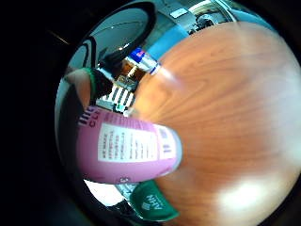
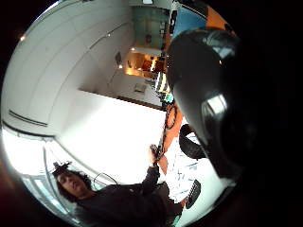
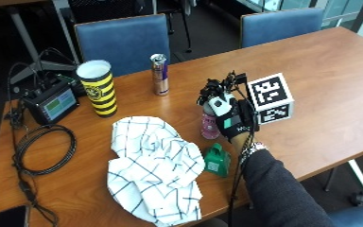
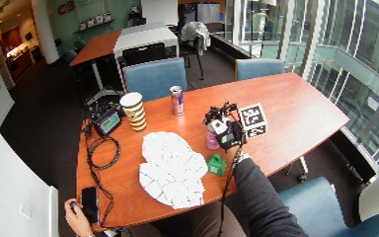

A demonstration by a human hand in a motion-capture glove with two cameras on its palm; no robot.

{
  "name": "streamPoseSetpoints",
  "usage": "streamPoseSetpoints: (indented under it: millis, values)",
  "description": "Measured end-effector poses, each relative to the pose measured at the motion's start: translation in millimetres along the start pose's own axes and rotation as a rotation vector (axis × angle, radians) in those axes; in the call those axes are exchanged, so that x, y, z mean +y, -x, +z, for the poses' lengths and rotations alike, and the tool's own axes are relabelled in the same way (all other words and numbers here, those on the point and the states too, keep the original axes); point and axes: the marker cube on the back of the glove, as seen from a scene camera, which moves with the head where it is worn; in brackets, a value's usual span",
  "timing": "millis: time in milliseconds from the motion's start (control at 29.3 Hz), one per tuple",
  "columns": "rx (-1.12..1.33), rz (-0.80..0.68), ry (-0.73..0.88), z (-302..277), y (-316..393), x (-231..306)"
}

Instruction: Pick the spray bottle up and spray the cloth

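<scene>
Outside view, black-gloved right hand (image 3: 232,120) wrapped around pink plastic spray bottle (image 3: 209,124) at frame centre, white checked cloth (image 3: 153,165) lower left, small green carton (image 3: 217,161) between them, yellow-black striped cup (image 3: 98,88) and slim drink can (image 3: 160,74) upper left.

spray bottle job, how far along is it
Done: the gloved right hand has reached the pink spray bottle and grips it. In hand: whether the bottle is lifted off the wooden table cannot be told. Left: spraying the checked cloth, which lies crumpled beside the bottle, with no spray visible.
</scene>
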Motion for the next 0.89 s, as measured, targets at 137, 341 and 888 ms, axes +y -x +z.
streamPoseSetpoints:
  millis: [137, 341, 888]
  values:
    - [-0.007, -0.023, -0.017, 0, 0, -1]
    - [-0.004, 0.049, 0.030, 8, -31, 17]
    - [0.034, 0.054, 0.298, 1, -28, 14]
